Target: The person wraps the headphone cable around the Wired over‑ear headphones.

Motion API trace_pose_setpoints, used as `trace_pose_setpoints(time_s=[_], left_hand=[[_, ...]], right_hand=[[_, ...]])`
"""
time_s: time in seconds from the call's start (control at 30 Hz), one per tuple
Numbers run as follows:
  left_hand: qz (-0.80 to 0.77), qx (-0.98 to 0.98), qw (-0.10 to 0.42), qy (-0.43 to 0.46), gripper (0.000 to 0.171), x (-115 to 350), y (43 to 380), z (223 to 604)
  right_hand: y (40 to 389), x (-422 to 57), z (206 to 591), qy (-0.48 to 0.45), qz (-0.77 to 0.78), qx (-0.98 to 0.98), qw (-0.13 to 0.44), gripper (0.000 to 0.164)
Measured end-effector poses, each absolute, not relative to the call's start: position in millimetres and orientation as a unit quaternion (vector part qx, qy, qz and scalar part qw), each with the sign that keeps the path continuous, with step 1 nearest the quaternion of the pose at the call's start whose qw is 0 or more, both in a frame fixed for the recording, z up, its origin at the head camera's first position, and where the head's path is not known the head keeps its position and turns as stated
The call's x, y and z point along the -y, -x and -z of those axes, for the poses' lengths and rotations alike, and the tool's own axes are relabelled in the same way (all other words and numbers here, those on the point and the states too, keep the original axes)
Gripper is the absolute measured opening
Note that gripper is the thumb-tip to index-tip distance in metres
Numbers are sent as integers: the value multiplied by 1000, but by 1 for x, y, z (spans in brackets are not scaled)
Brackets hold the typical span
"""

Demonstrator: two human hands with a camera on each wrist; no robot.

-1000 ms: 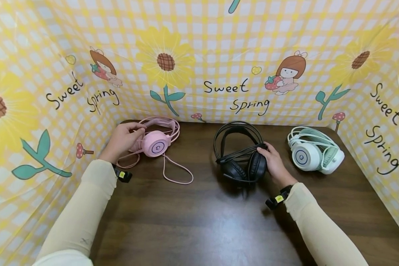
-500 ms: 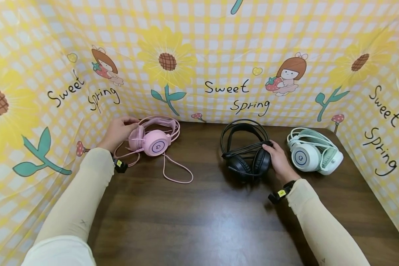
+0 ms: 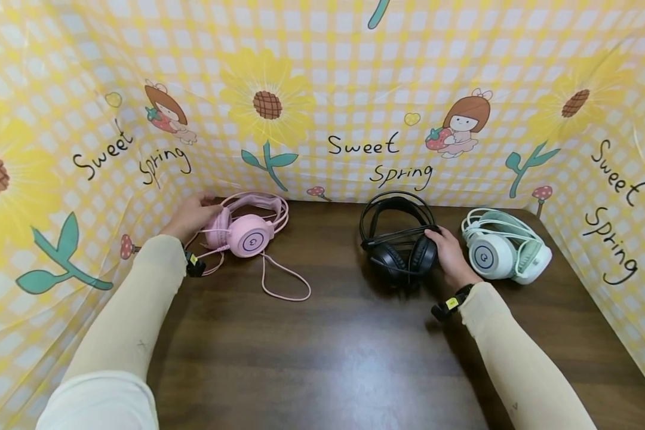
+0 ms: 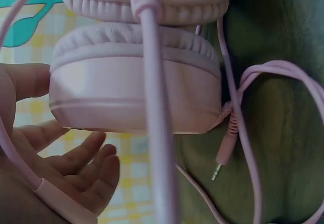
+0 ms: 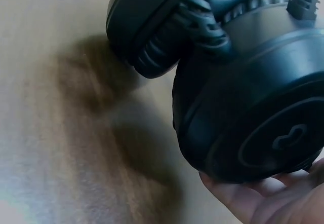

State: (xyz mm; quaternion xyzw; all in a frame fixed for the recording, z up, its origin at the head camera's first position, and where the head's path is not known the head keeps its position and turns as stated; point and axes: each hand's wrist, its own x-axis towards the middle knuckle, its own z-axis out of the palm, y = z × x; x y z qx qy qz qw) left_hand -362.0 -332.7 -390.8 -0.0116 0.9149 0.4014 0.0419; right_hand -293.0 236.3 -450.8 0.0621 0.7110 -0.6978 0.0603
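1. At the far left of the brown table [image 3: 322, 346], close to the printed cloth [image 3: 355, 77]: pink headphones [image 3: 249, 236], with headband to the far side and ear cups to the near side. Long axis from near to far, leaning a little to the right; logo turned to near.
2. Beside their left cup: left hand [image 3: 190, 216], with fingers loosely bent and apart from one another. Cannot tell how firmly touching the cup, with some fingertips hidden.
3. Near the pink cups, a pink cable [image 4: 162, 158] and a small plug [image 4: 226, 150] with metal tip.
4. At far side, right of the middle: black headphones [image 3: 423, 255], clamped at the right cup by the fingers of the right hand [image 3: 452, 258]. Headband pointing far, long axis almost straight from near to far. Cannot tell if touching the table.
5. At far right, just beyond the right hand: mint headphones [image 3: 493, 255], headband far, left logo turned near and left.
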Motion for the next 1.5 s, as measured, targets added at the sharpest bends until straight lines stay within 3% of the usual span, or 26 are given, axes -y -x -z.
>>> trace_pose_setpoints(time_s=[0.23, 0.47, 0.63, 0.9, 1.13, 1.33, 1.5], left_hand=[[-377, -923, 80, 11, 62, 331, 377, 389], [-373, -918, 130, 18, 44, 332, 391, 391], [-413, -895, 166, 26, 33, 333, 399, 398], [-359, -915, 181, 26, 45, 334, 411, 404], [-352, -915, 196, 31, 51, 335, 419, 407], [-339, -919, 199, 33, 55, 336, 420, 406], [-356, -910, 209, 36, 47, 338, 422, 407]], right_hand=[[308, -243, 454, -89, 699, -706, 75, 69], [314, -243, 454, -103, 695, -705, 102, 70], [318, -242, 456, -108, 700, -698, 105, 60], [324, -241, 455, -135, 686, -707, 106, 40], [329, -246, 454, -135, 684, -703, 139, 53], [332, -247, 453, -142, 666, -717, 149, 44], [333, -248, 449, -159, 652, -729, 134, 48]])
